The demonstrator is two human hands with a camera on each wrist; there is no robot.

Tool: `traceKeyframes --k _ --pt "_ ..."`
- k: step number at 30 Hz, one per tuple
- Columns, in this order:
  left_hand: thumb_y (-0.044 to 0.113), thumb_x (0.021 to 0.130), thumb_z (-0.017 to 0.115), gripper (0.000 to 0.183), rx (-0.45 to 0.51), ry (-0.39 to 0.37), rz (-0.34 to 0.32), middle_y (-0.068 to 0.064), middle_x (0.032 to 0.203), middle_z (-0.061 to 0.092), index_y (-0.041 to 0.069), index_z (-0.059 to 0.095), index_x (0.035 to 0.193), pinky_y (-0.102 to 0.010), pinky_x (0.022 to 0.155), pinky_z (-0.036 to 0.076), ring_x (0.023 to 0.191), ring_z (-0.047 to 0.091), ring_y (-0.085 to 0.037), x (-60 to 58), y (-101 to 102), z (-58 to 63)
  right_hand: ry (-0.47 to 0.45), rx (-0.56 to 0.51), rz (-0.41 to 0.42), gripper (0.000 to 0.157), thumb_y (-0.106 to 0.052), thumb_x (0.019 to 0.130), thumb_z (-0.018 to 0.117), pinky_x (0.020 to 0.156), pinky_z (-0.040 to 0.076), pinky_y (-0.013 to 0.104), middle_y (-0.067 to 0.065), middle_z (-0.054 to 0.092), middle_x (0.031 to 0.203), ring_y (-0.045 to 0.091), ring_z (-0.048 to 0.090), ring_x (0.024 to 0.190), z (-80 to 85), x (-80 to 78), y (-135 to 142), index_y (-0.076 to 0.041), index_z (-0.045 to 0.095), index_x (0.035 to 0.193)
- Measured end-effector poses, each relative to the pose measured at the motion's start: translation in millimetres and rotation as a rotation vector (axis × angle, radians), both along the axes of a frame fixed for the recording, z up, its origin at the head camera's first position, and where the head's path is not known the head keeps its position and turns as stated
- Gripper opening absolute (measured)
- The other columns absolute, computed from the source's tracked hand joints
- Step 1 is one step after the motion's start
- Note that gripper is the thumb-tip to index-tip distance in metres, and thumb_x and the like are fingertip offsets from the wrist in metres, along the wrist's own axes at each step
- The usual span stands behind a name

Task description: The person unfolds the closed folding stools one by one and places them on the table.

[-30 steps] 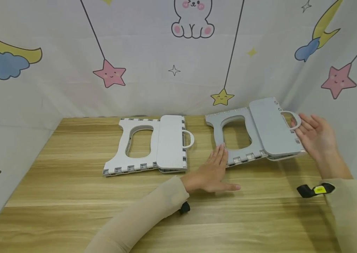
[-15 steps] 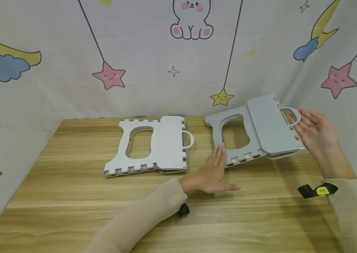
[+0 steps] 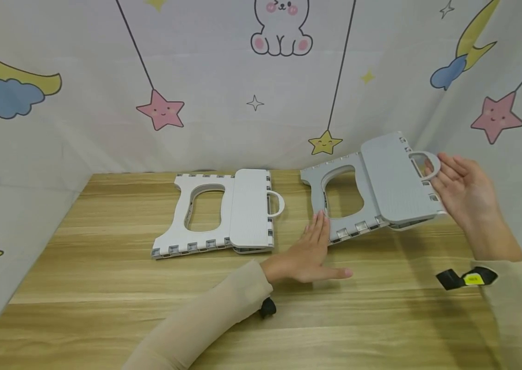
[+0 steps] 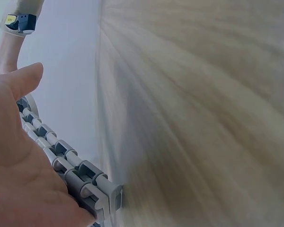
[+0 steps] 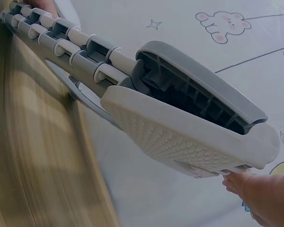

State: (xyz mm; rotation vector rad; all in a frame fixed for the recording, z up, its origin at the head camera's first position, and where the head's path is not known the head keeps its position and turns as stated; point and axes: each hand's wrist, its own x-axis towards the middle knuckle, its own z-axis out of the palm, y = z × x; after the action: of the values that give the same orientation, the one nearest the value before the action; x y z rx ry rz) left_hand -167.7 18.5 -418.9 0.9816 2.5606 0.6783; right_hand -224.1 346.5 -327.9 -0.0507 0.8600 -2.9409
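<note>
A grey folding step stool (image 3: 395,177), folded flat, lies at the right of the head view, its handle end tilted up off the table. Its foot end stays low. My right hand (image 3: 466,192) is palm up at the raised end, straight fingers touching it by the handle (image 3: 433,165). In the right wrist view, the fingers (image 5: 234,182) reach under the seat edge. My left hand (image 3: 304,252) rests straight fingers on the stool's near left corner, thumb pointing right. The left wrist view shows the stool's hinged edge (image 4: 61,151) alongside that palm.
A white folding step stool (image 3: 249,210) lies folded flat to the left, its handle facing right. Both stand on a wood-grain table (image 3: 80,288). A printed curtain (image 3: 215,139) hangs close behind the table's back edge and along its sides.
The grey stool's handle end has risen, with my right hand moving up alongside it. My left hand stays at the low end; the white stool has not moved.
</note>
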Motion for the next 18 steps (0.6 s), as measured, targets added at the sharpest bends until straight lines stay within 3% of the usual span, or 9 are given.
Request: traceKeyframes --k 5,8,12,18 --pt "0.071 0.092 0.051 0.118 0.018 -0.004 0.007 -0.017 0.155 -0.036 -0.001 -0.021 0.152 -0.037 0.118 -0.01 0.143 -0.031 -0.024 1.3 -1 -0.3 0.028 0.025 0.007 0.034 -0.009 0.107 0.045 0.115 0.031 0.033 0.006 0.025 0.16 0.017 0.02 0.148 5.9 0.4 -6 0.001 0.046 0.139" --pt "0.071 0.092 0.05 0.118 0.032 -0.001 0.012 -0.017 0.155 -0.036 -0.001 -0.022 0.152 -0.038 0.119 -0.009 0.143 -0.031 -0.024 1.6 -2 -1.1 0.044 0.026 0.012 0.036 -0.009 0.107 0.042 0.115 0.032 0.034 0.006 0.014 0.163 0.017 0.011 0.149 10.2 -0.3 -10 0.002 0.043 0.142" --pt "0.071 0.092 0.05 0.118 0.059 -0.009 0.022 -0.017 0.155 -0.036 -0.001 -0.023 0.152 -0.038 0.118 -0.009 0.143 -0.031 -0.024 2.3 -2 -1.2 0.08 0.054 0.015 0.041 -0.01 0.108 0.04 0.114 0.032 0.033 0.003 0.001 0.165 0.018 0.011 0.149 17.0 0.3 -18 0.001 0.036 0.147" --pt "0.067 0.094 0.051 0.117 0.103 -0.033 0.037 -0.019 0.155 -0.036 -0.001 -0.023 0.151 -0.039 0.118 -0.009 0.143 -0.03 -0.026 2.9 -4 0.5 0.099 0.086 -0.004 0.046 -0.01 0.107 0.043 0.115 0.03 0.034 0.008 0.018 0.163 0.019 0.016 0.149 27.7 2.5 -32 -0.001 0.033 0.151"
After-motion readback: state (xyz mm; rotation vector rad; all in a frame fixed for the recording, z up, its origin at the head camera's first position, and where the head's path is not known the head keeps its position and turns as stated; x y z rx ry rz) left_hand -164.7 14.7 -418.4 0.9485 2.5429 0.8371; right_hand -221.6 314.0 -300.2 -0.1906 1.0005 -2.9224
